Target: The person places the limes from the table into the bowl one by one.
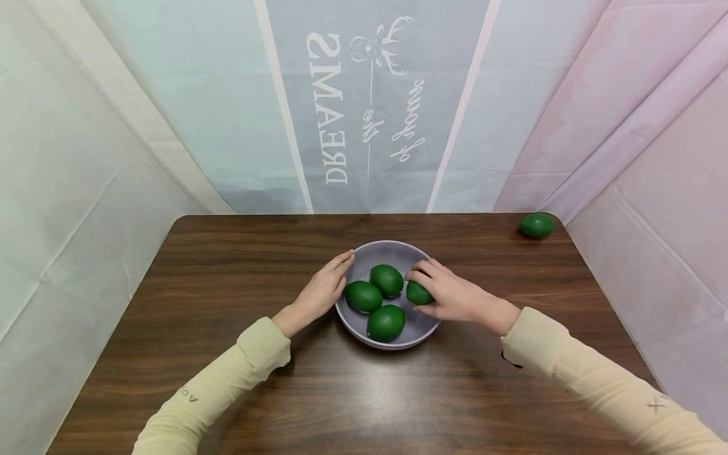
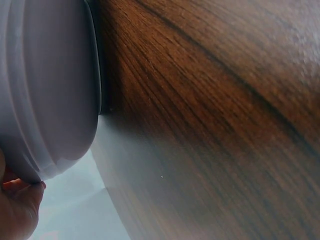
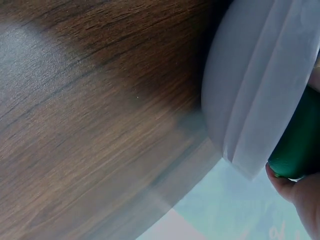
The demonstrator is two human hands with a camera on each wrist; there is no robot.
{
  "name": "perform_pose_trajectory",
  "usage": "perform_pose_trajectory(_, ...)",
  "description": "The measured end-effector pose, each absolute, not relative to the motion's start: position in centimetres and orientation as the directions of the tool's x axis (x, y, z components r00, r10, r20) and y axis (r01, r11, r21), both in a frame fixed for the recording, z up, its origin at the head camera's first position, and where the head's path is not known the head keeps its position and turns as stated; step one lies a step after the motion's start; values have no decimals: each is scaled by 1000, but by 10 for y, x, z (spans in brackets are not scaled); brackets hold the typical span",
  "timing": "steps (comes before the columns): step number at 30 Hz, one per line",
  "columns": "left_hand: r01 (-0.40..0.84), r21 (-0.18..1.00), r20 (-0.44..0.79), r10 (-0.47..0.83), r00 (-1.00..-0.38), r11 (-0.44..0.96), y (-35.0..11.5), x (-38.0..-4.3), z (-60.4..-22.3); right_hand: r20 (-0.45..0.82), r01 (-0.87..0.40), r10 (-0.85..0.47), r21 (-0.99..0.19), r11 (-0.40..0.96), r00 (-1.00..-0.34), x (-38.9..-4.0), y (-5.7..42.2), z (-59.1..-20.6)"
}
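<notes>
A grey-purple bowl (image 1: 387,345) stands on the wooden table, and three smooth green oval fruits lie inside: one at the back (image 1: 387,280), one at the left (image 1: 363,296) and one in front (image 1: 386,323). My right hand (image 1: 452,294) is over the bowl's right side and grips another green oval fruit (image 1: 419,293) between thumb and fingers; the right wrist view shows this fruit (image 3: 297,140) by the rim. On the opposite side, my left hand (image 1: 323,285) touches the bowl's rim with fairly straight fingers. Part of that hand (image 2: 20,210) shows against the bowl (image 2: 55,90) in the left wrist view.
One more green oval fruit (image 1: 537,225) lies at the table's far right corner. Behind the dark wooden table (image 1: 227,265) hangs a pale blue cloth (image 1: 387,126) with white lettering. Light cloth walls (image 1: 74,189) rise on both sides.
</notes>
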State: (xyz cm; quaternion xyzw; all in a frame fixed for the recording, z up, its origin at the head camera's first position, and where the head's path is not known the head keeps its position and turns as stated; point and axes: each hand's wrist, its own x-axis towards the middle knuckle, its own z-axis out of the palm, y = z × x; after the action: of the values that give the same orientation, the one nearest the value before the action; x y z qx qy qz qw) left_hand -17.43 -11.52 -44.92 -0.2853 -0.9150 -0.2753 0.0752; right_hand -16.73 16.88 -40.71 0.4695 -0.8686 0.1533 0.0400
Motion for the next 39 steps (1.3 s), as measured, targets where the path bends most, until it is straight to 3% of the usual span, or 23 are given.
perform_pose_trajectory(25,559,469,286,481,-829,684,-115,-175,-448,143,-809,-807,-254,530,-573,-167,164,-421)
perform_pose_trajectory(39,555,475,284,478,-831,683,-115,-175,-450,183,-824,-805,-188,535,-564,-168,165,-419)
